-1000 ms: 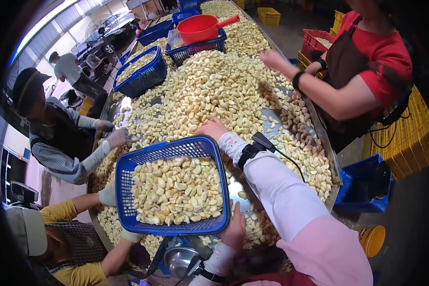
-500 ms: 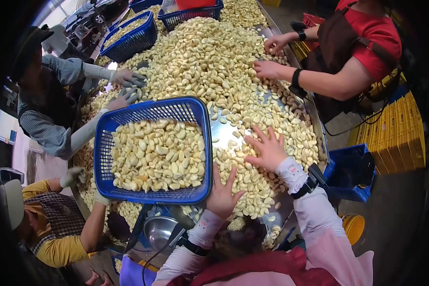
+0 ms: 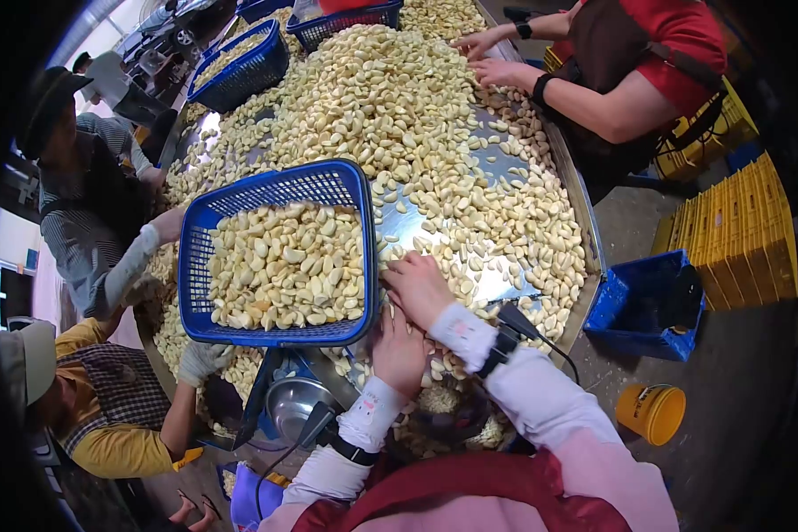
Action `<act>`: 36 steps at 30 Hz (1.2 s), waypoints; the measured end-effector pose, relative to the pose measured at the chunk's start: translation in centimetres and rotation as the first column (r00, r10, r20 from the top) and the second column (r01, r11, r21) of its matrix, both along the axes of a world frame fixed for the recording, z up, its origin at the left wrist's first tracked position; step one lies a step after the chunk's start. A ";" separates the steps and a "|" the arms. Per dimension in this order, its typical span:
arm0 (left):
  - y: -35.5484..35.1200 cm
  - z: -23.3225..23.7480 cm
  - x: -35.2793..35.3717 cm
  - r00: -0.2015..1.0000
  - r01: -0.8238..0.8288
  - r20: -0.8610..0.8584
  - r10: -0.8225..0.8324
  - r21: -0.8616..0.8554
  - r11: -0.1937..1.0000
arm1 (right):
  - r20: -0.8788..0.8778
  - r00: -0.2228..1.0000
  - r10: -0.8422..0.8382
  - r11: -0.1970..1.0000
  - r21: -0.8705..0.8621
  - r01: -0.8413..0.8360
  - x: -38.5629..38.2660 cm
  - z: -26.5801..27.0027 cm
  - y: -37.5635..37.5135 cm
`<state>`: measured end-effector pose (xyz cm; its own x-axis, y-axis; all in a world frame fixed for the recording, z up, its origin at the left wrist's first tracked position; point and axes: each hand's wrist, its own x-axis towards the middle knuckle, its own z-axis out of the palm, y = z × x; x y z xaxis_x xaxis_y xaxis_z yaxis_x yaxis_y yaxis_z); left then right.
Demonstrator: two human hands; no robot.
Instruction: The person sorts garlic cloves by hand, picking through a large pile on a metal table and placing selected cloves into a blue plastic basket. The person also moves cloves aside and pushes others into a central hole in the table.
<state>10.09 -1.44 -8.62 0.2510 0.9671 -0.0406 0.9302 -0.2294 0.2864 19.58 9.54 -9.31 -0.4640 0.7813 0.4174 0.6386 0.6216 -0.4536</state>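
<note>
Peeled garlic cloves (image 3: 363, 106) are heaped over a metal table (image 3: 503, 285). A blue plastic basket (image 3: 279, 340), part filled with cloves (image 3: 288, 266), rests in front of me to the left. My right hand (image 3: 422, 288) lies just beside the basket's right wall, fingers bent but apart over the cloves. Below it, my left hand (image 3: 399, 356) points away from me with its fingers extended, close to the basket's lower right corner. The hands nearly meet, and the right one partly covers the left fingertips. No clove shows held in either hand.
Co-workers stand at both sides; a bare hand (image 3: 505, 73) reaches in at the far right, a gloved hand (image 3: 206, 362) at the left. A steel bowl (image 3: 297, 406) sits near me. Blue crate (image 3: 634, 341), yellow bucket (image 3: 651, 412) and stacked yellow crates (image 3: 744, 239) stand right.
My right hand has moved left and nearer the basket, beside my left hand. More bare metal shows where it was. The right-hand co-worker's hands have shifted farther away.
</note>
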 end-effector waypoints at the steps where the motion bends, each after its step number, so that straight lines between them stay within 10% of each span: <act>1: -0.3 -0.3 0.4 0.999 -0.038 -0.004 0.038 -0.137 0.990 | -0.004 1.000 0.000 1.000 0.009 0.000 -0.2 -0.7 0.7; 4: -2.7 -0.6 -0.9 1.000 -0.012 -0.009 0.011 -0.109 0.994 | 0.220 0.974 0.053 0.993 -0.114 -0.029 -0.7 -1.7 1.6; 6: -3.9 -1.4 -2.3 0.995 -0.028 0.090 0.046 -0.193 0.981 | 0.056 0.998 -0.016 0.950 -0.309 0.033 2.2 -1.3 1.2; 8: -4.4 -0.1 -2.6 0.998 -0.034 0.037 0.041 -0.173 0.984 | -0.364 0.858 -0.362 0.599 -0.796 -0.085 5.6 0.8 1.2; 14: 1.6 0.8 1.1 0.764 -0.212 0.608 0.218 -0.083 0.974 | -0.543 0.427 -0.723 0.278 -0.794 -0.540 11.0 0.7 -0.4; 16: 3.6 1.5 3.7 -0.049 -0.057 0.876 0.480 -0.482 0.874 | -0.587 0.367 -0.722 0.270 -0.727 -0.631 10.2 1.7 -1.6; 22: 3.9 1.5 4.2 0.205 -0.243 0.876 0.436 -0.386 0.890 | -0.551 0.080 -0.831 0.255 -0.504 -0.825 9.4 3.5 -3.5; 26: 2.6 1.6 3.2 0.110 -0.194 0.876 0.470 -0.445 0.875 | -0.591 0.334 -0.734 0.220 -0.673 -0.706 9.5 1.4 -4.4; 27: 1.8 1.4 2.9 -0.143 -0.007 0.787 0.600 -0.607 0.795 | -0.536 0.598 -0.596 0.217 -0.824 -0.523 9.1 1.9 -5.1; 28: 1.0 1.2 2.6 -0.354 0.212 0.607 0.711 -0.689 0.693 | -0.568 0.776 -0.274 0.749 -0.632 -0.198 7.9 1.1 -6.2; 29: 0.2 1.0 2.8 -0.393 0.255 0.533 0.749 -0.720 0.646 | -0.408 0.886 -0.222 0.768 -0.633 -0.100 8.7 1.0 -7.2; 33: -2.9 1.4 4.7 0.009 0.153 0.732 0.681 -0.674 0.722 | 0.029 0.982 -0.184 0.847 -0.503 0.174 10.4 4.2 -9.8; 36: -3.3 1.7 5.0 0.082 0.235 0.822 0.563 -0.565 0.791 | -0.269 0.872 -0.409 0.539 -0.842 -0.007 11.7 4.8 -11.0</act>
